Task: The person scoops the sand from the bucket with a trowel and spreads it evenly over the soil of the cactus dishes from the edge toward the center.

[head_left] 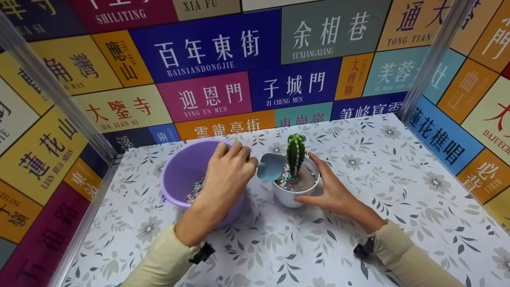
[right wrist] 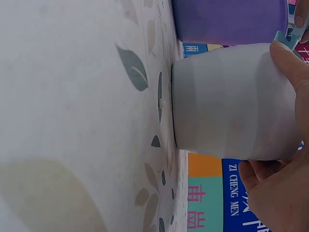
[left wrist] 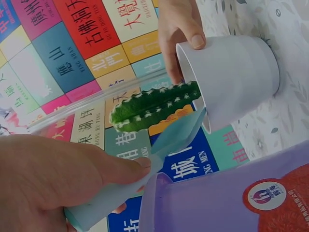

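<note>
My left hand (head_left: 229, 175) grips the handle of a pale blue-green hand trowel (head_left: 271, 167), and the blade reaches over the left rim of a white flowerpot (head_left: 289, 198). A green cactus (head_left: 295, 153) stands upright in that pot. Brown soil (head_left: 306, 178) shows on the right, with multicoloured pebbles (head_left: 283, 181) on the left under the blade. My right hand (head_left: 332, 189) holds the pot from the right, thumb at the near rim and fingers around the far side. In the left wrist view the trowel's blade (left wrist: 179, 133) rests close at the pot's rim.
Left of the pot stands a purple bucket (head_left: 175, 167) with more small pebbles (head_left: 196, 190) inside, partly hidden by the left forearm. A white tablecloth (head_left: 318, 247) with leaf and flower prints covers the table. Panels with colourful signs (head_left: 207, 48) rise behind and at both sides.
</note>
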Demonstrator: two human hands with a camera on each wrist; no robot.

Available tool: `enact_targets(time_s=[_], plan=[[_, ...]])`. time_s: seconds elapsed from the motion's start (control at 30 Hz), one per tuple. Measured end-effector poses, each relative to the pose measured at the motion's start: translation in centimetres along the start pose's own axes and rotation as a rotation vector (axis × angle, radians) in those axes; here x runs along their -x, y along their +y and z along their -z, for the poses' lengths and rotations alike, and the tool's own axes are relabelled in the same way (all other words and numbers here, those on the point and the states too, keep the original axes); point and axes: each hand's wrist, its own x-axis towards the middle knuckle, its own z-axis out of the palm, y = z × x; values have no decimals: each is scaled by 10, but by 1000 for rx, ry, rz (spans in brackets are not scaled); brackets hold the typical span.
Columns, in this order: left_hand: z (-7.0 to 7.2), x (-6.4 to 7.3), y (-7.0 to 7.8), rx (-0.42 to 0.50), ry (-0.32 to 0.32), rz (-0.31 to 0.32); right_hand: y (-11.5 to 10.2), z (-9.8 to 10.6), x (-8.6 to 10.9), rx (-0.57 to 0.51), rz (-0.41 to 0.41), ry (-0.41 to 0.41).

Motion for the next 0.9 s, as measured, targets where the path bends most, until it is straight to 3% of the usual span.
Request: enact_targets(time_s=[0.2,0.57,0.77,0.9], plan=[[-2,1,-2,0,24,10,-1,-1,1,-5,-9,-14],[-1,5,-16,50,-35,72,-1,-1,-1,4,3,15],[-6,13,-26,112,-8,85,-9,2,-2,-32,46,31],[-11,18,-30,160,8,101,-18,2,-3,-38,93,85]])
